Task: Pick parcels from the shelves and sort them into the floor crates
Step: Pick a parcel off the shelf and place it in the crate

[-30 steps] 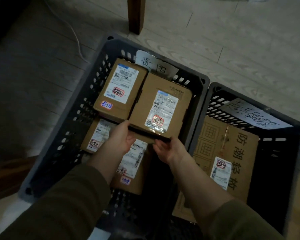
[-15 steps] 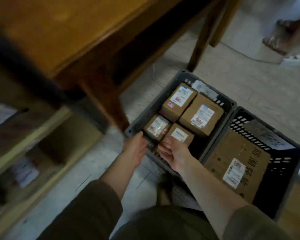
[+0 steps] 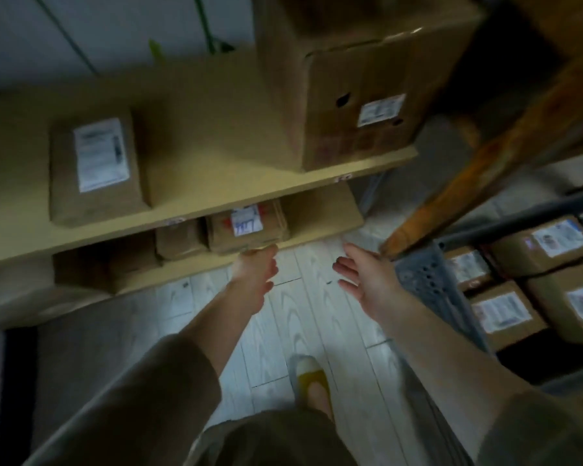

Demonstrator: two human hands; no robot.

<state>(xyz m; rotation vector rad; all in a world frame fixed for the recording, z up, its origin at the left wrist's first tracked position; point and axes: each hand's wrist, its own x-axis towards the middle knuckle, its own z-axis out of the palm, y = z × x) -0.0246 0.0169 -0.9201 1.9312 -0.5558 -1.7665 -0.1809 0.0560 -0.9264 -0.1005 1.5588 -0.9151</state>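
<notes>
Two empty hands over pale floor, brown labelled parcel (image 3: 246, 227) on the lower shelf (image 3: 196, 260), left hand (image 3: 254, 270) loosely open at its front edge, right hand (image 3: 364, 280) spread wide, grey crate (image 3: 428, 280) of labelled parcels at right.

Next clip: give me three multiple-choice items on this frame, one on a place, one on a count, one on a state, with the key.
1. Where does the largest box stand?
A. on the upper shelf
B. in the crate
C. on the floor

2. How many parcels show a label inside the grey crate?
A. one
B. four
C. seven

3. What are the hands doing?
A. both grip one parcel
B. both are empty and open
C. one holds a label

Key: 1 A, it sits at the shelf's right end. 2 B, four labelled tops are visible. 3 B, the left hand nears the red-marked parcel on the lower shelf; the right hand is spread over the floor.
</notes>
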